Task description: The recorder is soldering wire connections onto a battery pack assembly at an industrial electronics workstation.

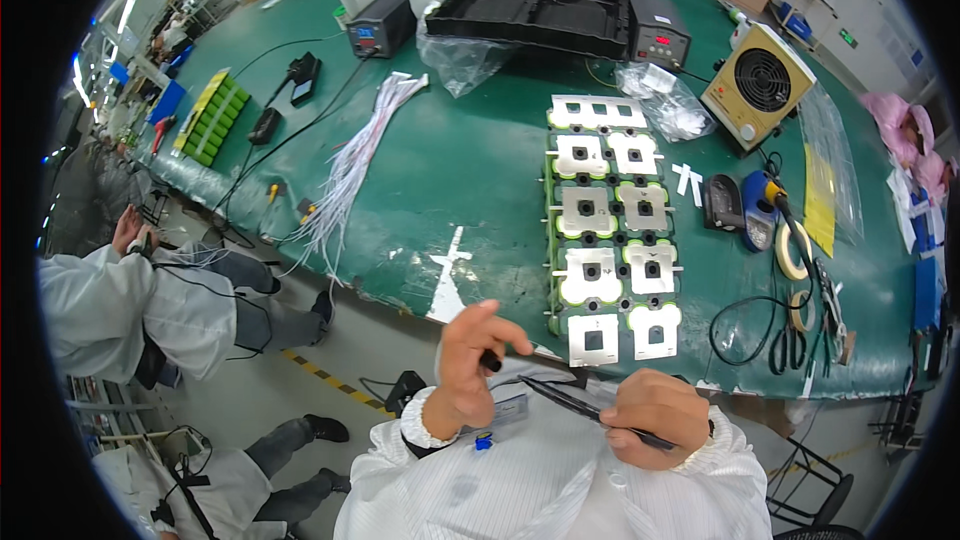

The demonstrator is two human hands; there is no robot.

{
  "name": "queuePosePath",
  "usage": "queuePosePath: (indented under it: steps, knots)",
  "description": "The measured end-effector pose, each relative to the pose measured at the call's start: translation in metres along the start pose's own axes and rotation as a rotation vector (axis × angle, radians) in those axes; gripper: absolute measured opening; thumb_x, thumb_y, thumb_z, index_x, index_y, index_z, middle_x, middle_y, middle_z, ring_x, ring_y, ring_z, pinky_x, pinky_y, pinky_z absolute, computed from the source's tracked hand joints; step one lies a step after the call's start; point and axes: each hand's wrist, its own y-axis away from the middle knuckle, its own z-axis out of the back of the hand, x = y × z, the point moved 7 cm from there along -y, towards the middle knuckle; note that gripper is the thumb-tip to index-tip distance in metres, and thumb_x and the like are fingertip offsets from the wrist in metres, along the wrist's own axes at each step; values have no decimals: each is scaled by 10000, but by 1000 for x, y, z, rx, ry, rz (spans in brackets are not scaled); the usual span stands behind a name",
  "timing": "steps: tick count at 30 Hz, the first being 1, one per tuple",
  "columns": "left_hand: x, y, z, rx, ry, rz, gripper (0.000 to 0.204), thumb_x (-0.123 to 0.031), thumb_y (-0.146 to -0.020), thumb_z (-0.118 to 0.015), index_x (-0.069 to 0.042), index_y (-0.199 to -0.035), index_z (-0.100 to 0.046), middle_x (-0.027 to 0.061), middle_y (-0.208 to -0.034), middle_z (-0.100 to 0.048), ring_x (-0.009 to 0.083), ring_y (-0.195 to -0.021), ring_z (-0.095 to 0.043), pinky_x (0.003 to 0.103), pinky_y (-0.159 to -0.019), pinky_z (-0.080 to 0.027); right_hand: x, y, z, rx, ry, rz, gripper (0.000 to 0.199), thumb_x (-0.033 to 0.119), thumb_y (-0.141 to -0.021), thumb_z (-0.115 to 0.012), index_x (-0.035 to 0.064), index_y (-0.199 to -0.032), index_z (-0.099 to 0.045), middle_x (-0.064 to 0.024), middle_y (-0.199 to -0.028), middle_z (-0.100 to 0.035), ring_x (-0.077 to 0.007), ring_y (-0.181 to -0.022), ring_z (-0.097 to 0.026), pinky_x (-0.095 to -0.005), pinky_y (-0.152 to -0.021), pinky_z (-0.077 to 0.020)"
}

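Observation:
My right hand (655, 418) is closed round a black marker pen (568, 399), its thin end pointing up and to the left. In my left hand (468, 365) is a short black piece that looks like the pen's cap (490, 361); the index finger is stretched out above it. Both hands are in front of my body at the near table edge. Just beyond them lies a battery pack (618, 235) with green cells, black holders and silver square plates in two columns. A pale strip of tape (452, 270) sticks to the table left of the pack.
A bundle of white wires (360, 160) and a green cell block (214, 120) lie leftward on the green table (470, 170). Rightward are a fan unit (758, 88), tape rolls (793, 250), scissors (788, 348) and a soldering iron stand (760, 215). Black trays (530, 25) stand behind. Co-workers (150, 310) sit left.

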Motion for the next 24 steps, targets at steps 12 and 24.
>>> queuePosePath:
  steps: [12,24]
  knots:
    - [-47,13,-17,259,-296,-363,1062,-856,-846,-489,8,-1460,-433,154,-1045,-714,206,-572,-614,308,-484,-468,-4,3,-25,184,145,-130,206,46,-851,-790,-10,-1044,-746,-73,-805,-713,-206,-673,-674,-327,-615,-516]
    - [-95,10,-48,403,-16,-361,824,-832,-902,-442,-132,-1292,-634,141,-1221,-703,356,-1219,-622,562,-1124,-359,-18,43,-34,246,-346,-499,121,86,-904,-765,15,-970,-693,-52,-824,-741,-129,-733,-699,-288,-659,-534]
